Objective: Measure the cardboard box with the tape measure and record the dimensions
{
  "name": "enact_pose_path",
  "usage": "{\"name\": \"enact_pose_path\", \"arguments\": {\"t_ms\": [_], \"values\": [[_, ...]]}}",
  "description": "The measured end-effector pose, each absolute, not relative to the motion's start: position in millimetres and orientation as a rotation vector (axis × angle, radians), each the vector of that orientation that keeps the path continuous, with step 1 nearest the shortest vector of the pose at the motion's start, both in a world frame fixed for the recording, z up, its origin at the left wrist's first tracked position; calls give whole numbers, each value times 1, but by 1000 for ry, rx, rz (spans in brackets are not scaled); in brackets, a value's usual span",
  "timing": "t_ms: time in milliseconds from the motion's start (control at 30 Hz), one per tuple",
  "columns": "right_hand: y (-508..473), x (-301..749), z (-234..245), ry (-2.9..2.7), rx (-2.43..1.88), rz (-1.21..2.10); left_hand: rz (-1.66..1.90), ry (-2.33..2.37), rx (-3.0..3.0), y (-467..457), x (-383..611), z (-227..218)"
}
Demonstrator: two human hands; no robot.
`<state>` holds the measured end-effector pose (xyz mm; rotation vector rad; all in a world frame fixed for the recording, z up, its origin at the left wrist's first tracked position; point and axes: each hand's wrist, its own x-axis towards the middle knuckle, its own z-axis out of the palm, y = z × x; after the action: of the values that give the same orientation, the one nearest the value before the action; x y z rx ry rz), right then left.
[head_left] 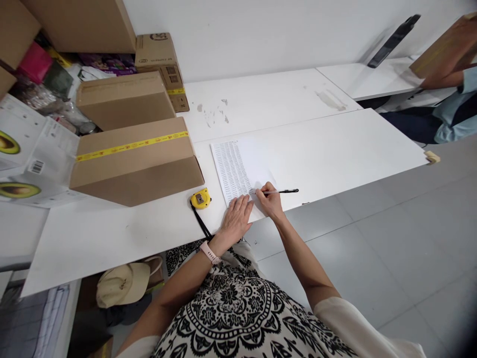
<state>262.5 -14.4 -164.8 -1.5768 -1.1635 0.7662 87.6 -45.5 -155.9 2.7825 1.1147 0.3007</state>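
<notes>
A white sheet of paper lies near the table's front edge, its left part filled with columns of small writing. My left hand rests flat on the paper's lower edge, fingers stretched out. Pinched in my right hand is a pen, its tip at the lower end of the written columns and its black end pointing right. Left of the paper sits a yellow tape measure with a black strap that runs toward my left wrist.
Cardboard boxes with yellow tape stand on the white table at the left, beside white boxes with avocado pictures. A dark upright object leans by the wall. At the far right another person handles a carton. A cap lies below the table.
</notes>
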Motion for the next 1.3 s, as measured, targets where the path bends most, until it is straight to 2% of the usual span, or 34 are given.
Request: {"name": "enact_pose_path", "arguments": {"t_ms": [1300], "values": [[-14,262,-164,-1187,-1547,761,298,1119,2783,-46,87,-156]]}}
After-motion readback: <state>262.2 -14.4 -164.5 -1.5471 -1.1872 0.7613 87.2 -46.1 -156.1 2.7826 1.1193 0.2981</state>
